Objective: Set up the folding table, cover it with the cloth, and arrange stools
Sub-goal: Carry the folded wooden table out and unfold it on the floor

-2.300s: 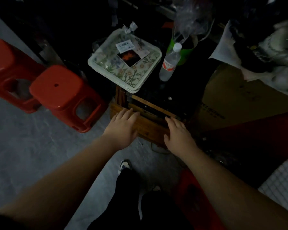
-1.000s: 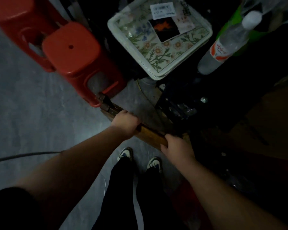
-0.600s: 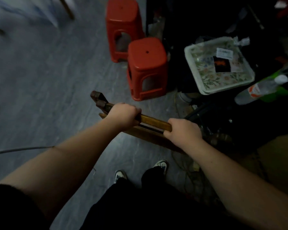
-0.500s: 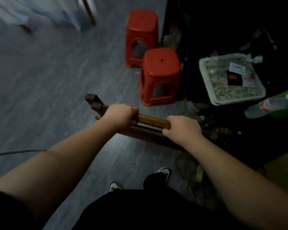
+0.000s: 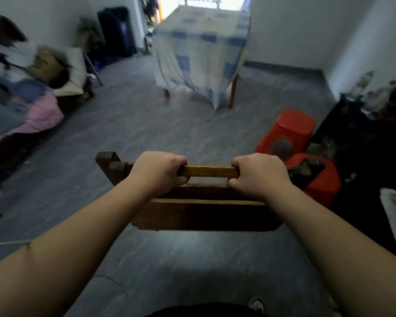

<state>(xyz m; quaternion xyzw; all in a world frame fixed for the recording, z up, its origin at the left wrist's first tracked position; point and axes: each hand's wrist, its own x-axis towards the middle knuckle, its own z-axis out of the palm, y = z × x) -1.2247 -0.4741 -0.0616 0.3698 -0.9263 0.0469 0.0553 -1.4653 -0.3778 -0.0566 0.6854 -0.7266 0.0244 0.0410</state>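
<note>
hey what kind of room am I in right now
Probably a lived-in home room: a bed piled with pink and blue bedding, a table draped in a blue-checked cloth, and two red plastic stools on the grey floor.

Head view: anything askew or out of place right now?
The checked cloth on the far table hangs lopsided, one corner drooping near the floor. The folded wooden table is off the floor, gripped by left hand and right hand. Two red stools stand upright. Nothing looks spilled or broken.
</note>
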